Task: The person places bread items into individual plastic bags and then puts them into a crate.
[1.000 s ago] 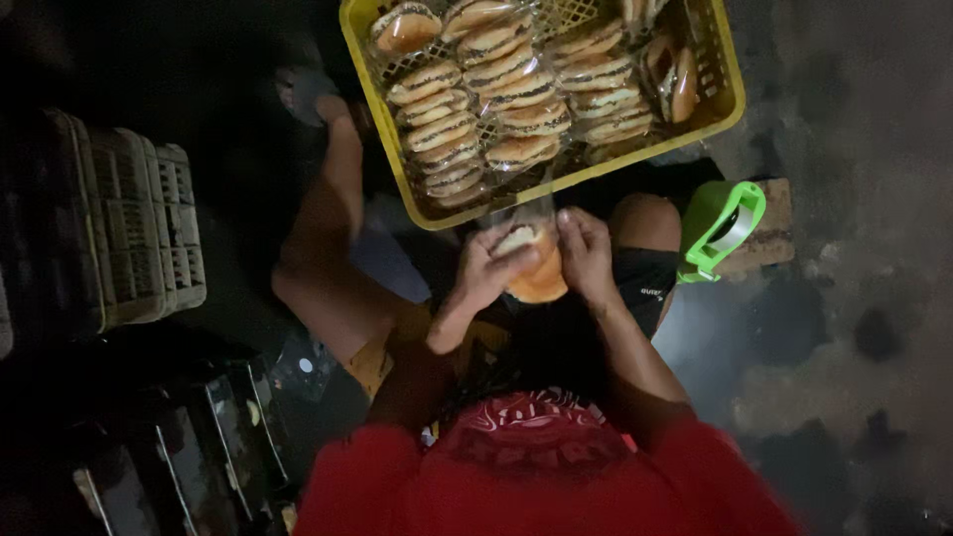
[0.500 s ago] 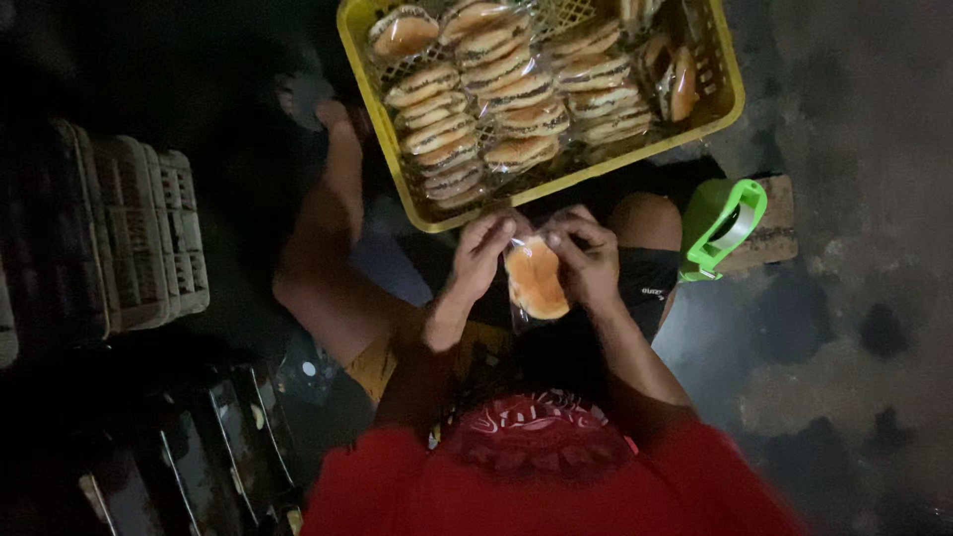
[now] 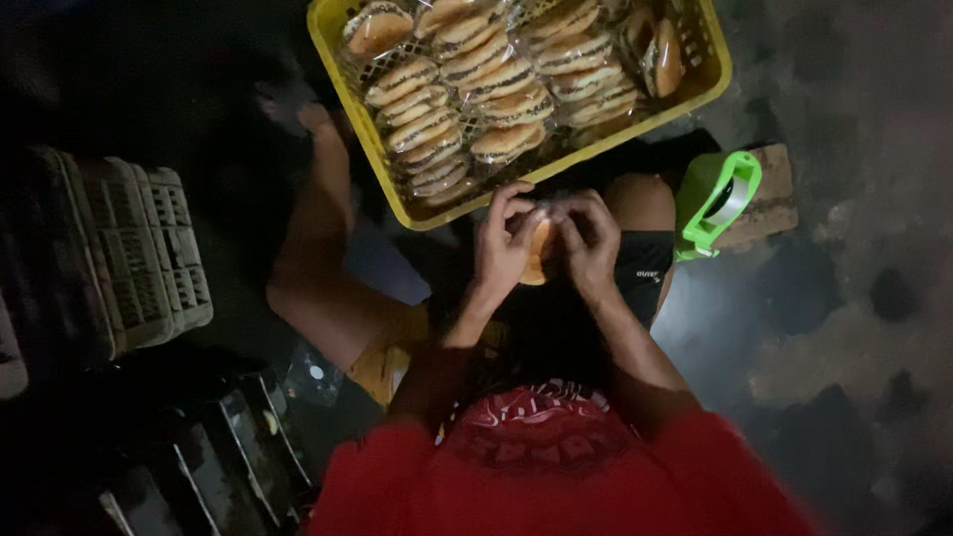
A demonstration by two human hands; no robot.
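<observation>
Whereas half a second ago the bagged bun (image 3: pixel 539 253) hung face-on between the fingers with its clear wrap spread open, it now stands edge-on and is mostly hidden, only a narrow tan strip showing between the two hands just below the near rim of the yellow crate (image 3: pixel 369 151). The left hand (image 3: pixel 503 246) and the right hand (image 3: pixel 592 238) have drawn together; both are closed on the bun, fingers curled over its top, where the wrap appears gathered. In my judgement this marks a shift from opening out the bag to pinching its mouth shut, though the wrap itself is too dim to confirm. The crate holds rows of wrapped buns (image 3: pixel 467 84) standing on edge, apart from the hands. A green tape dispenser (image 3: pixel 717 203) rests on a wooden block (image 3: pixel 769 194) to the right, near the right knee, untouched. Grey crates (image 3: pixel 139 248) sit well apart at left.
</observation>
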